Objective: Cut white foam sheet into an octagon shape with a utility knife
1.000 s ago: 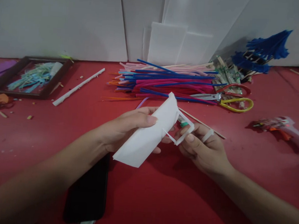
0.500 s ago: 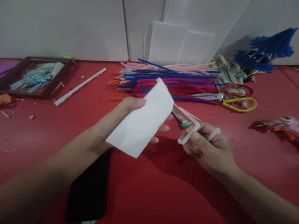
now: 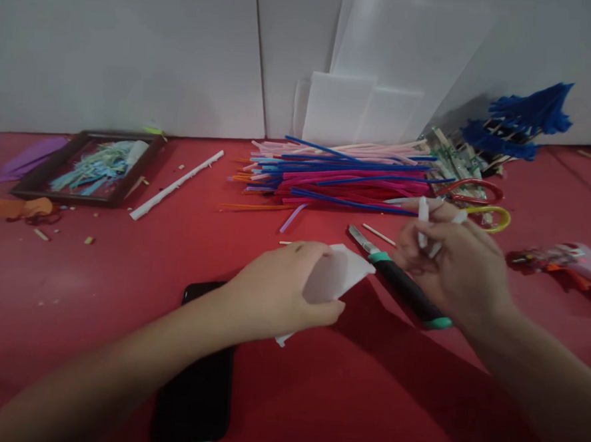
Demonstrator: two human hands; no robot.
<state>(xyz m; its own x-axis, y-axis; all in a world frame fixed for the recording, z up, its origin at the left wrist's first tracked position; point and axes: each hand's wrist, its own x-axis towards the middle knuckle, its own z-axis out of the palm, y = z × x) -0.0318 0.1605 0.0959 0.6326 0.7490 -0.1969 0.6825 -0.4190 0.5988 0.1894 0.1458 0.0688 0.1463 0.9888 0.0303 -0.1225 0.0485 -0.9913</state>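
Note:
My left hand (image 3: 276, 290), seen from its back, is closed around a curled piece of white paper (image 3: 339, 274) above the red table. Part of the paper is hidden by the fingers. My right hand (image 3: 456, 254) pinches a narrow white strip (image 3: 423, 222), with its other end showing between the fingers. On the table below and left of the right hand lies a utility knife (image 3: 406, 291) with a black and teal handle. A pair of scissors (image 3: 488, 218) with red and yellow handles lies just behind the right hand, its blades mostly covered.
Coloured pipe cleaners (image 3: 353, 174) are heaped at the back. A dark phone (image 3: 195, 395) lies near the left forearm. Further left are a white stick (image 3: 177, 184) and a brown tray (image 3: 84, 200) of paper shreds. A glue gun (image 3: 558, 260) rests at the right.
My left hand has turned over with the paper and come lower. My right hand has moved right and up with the strip, uncovering the knife's handle. The whole view has shifted slightly.

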